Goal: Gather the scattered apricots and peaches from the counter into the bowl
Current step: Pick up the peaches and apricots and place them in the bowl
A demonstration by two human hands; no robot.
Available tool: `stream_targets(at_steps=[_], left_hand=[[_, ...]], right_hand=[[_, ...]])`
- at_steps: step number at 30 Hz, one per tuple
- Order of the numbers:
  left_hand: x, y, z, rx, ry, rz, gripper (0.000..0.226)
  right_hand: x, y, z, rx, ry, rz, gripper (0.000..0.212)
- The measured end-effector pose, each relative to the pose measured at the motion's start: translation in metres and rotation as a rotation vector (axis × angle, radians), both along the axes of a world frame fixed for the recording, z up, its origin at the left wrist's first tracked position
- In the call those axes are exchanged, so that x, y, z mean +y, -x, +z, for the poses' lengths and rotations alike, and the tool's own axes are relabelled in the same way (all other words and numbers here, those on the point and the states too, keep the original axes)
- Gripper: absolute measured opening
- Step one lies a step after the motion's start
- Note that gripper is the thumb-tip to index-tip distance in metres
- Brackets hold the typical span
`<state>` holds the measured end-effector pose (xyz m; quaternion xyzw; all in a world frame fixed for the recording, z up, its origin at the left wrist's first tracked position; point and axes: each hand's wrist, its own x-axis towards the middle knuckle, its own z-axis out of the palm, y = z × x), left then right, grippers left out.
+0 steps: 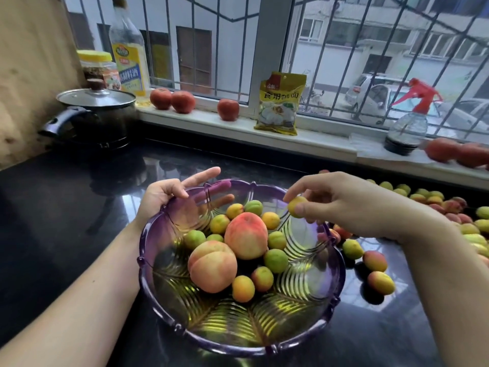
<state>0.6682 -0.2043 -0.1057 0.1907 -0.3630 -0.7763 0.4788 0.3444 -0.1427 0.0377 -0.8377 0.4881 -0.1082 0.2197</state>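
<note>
A purple glass bowl (164, 263) stands on the black counter and holds two big peaches (246, 235) and several small apricots (243, 288). My left hand (169, 193) grips the bowl's far left rim, thumb inside, fingers behind the glass. My right hand (341, 201) pinches a small yellow apricot (294, 205) between thumb and fingertips just above the bowl's far right rim. Many more apricots (381, 282) and small peaches lie scattered on the counter to the right of the bowl.
A black pot with a glass lid (98, 112) sits at the back left. On the windowsill stand an oil bottle (129, 54), a jar (99, 68), red fruits (182, 102), a yellow packet (280, 104) and a spray bottle (407, 123).
</note>
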Motion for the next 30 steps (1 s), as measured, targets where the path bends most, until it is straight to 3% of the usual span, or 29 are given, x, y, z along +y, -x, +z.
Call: stream_targets(at_steps=[4,8,13,17,21,30], left_hand=[[0.000,0.008,0.020,0.101,-0.094,-0.029,0.093],[0.001,0.003,0.007,0.162,-0.043,-0.061,0.078],[0.005,0.005,0.007,0.183,0.021,-0.091,0.074],[0.016,0.014,0.018,0.050,0.055,0.052,0.080],[0.020,0.020,0.026,-0.029,0.011,0.151,0.083],[0.018,0.010,0.021,-0.001,0.009,0.106,0.087]], right_hand=[[-0.002,-0.008,-0.004,0.101,0.092,-0.038,0.018],[-0.003,-0.021,-0.014,0.271,0.183,0.013,0.031],[0.005,-0.034,-0.023,0.444,0.307,0.055,0.017],[0.005,-0.035,-0.026,0.573,0.446,0.066,0.014],[0.000,-0.033,-0.029,0.588,0.462,0.035,0.022],[0.002,-0.034,-0.031,0.550,0.480,0.044,0.020]])
